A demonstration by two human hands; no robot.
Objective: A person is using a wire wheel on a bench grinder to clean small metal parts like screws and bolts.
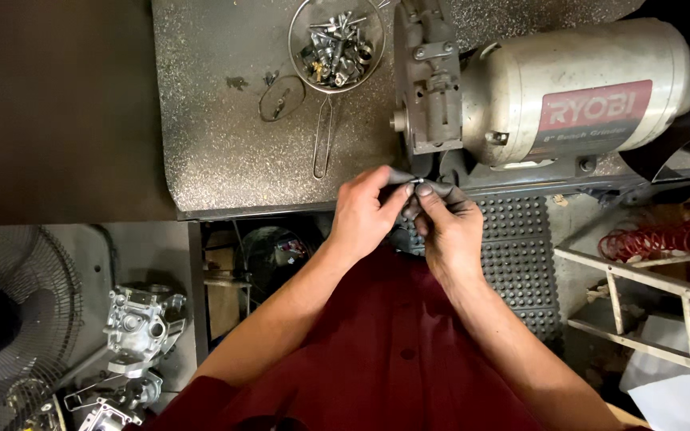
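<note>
Both hands are pinched together right at the front edge of the bench. The left hand (363, 214) and right hand (445, 225) each grip one end of a small metal part (418, 183) between thumb and fingertips. It's tiny and mostly covered by grimy fingers, so I can't really tell what it is, maybe a pin or a small screw. It's held up just in front of the bench grinder (553, 100), near the wheel end, which makes sense if you want a two-handed grip for control on something that small.

Further back on the speckled benchtop (217, 144) sits a wire strainer (335, 49) full of similar small metal bits (handle pointing toward the person, easy reach). A loose wire ring (281, 97) lies just beside it. Down left on the floor there's a cast metal housing (142, 323) next to a fan (13, 319).
</note>
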